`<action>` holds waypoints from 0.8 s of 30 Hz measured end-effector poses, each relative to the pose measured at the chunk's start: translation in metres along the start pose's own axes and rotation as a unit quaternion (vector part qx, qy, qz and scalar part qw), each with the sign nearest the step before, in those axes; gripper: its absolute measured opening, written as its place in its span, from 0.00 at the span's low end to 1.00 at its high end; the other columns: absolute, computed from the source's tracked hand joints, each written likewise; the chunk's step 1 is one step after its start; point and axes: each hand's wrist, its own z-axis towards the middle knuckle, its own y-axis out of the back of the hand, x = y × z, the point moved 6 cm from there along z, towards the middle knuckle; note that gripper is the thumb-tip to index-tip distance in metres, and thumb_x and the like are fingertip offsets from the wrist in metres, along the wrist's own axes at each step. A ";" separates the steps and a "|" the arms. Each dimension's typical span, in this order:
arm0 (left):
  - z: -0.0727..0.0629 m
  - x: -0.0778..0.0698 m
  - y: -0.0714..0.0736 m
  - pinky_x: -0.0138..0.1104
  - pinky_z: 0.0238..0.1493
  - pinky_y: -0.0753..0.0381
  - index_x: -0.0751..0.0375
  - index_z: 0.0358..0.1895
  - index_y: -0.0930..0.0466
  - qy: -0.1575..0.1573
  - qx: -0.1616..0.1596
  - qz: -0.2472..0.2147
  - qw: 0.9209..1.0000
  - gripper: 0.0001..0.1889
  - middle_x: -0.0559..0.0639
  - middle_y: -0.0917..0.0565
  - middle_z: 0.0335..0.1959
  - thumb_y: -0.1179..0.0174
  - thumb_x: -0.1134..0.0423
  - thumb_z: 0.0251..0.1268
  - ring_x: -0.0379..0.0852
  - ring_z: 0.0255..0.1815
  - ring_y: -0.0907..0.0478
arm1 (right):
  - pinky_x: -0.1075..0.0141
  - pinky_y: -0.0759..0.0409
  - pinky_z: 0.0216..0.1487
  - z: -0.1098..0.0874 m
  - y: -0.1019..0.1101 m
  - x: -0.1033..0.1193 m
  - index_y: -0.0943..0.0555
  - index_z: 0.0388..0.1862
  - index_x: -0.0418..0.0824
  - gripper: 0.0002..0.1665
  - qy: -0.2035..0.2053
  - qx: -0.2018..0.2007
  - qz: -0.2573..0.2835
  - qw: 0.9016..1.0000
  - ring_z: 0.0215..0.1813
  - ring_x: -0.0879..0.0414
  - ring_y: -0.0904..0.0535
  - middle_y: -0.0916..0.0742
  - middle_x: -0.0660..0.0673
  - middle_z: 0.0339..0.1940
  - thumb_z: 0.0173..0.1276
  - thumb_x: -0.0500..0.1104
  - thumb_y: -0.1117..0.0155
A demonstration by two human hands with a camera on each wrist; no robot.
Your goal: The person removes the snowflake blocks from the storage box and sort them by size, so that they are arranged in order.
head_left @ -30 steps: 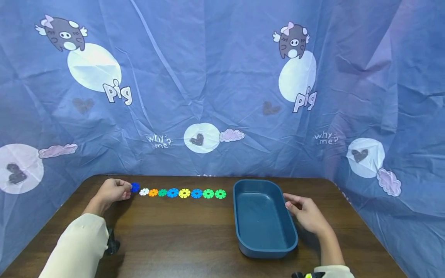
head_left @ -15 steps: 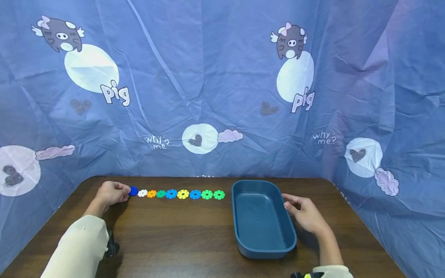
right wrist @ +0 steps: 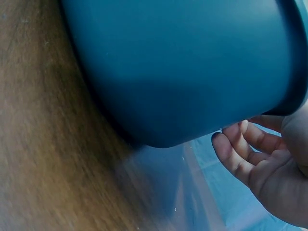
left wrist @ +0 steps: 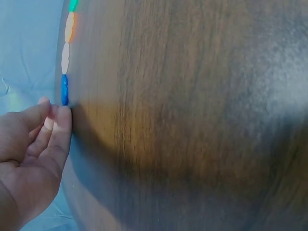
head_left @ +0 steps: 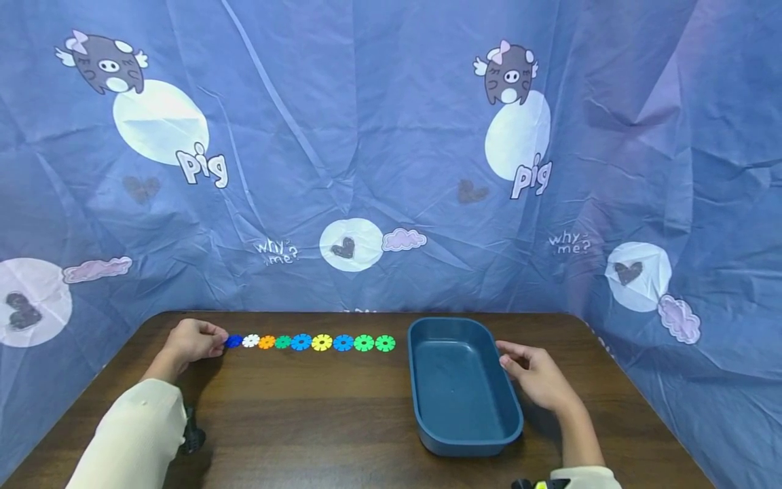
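Observation:
In the head view, a straight row of flat plastic snowflake discs lies along the back of the table. My left hand (head_left: 194, 341) is at the row's left end, thumb and fingertips pinching the outer edge of the dark blue disc (head_left: 234, 341). Right beside that disc lies the white disc (head_left: 251, 340), then the orange disc (head_left: 267, 341). The left wrist view shows the blue disc (left wrist: 65, 90) edge-on at the fingertips. My right hand (head_left: 537, 377) rests with loosely bent fingers against the outer right side of a blue plastic basin (head_left: 417, 401), just under its rim in the right wrist view.
Farther right in the row are green, blue and yellow discs, ending with a bright green disc (head_left: 385, 343) just left of the basin. The brown wooden table (head_left: 318, 421) reaches back to a blue printed curtain (head_left: 391, 163).
My left hand has brought the dark blue disc down from a raised, tilted position to lie flat in line beside the white one. The right hand and basin stay in place.

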 end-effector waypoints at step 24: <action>-0.088 -0.094 -0.078 0.49 0.37 0.17 0.68 0.40 0.15 -0.294 -0.042 0.325 0.898 0.10 0.53 0.17 0.33 0.33 0.62 0.67 0.51 0.35 0.19 | 0.46 0.18 0.53 -0.004 0.023 0.012 0.21 0.64 0.30 0.24 0.082 -0.039 -0.153 0.984 0.53 0.43 0.17 0.13 0.35 0.53 0.82 0.47 0.44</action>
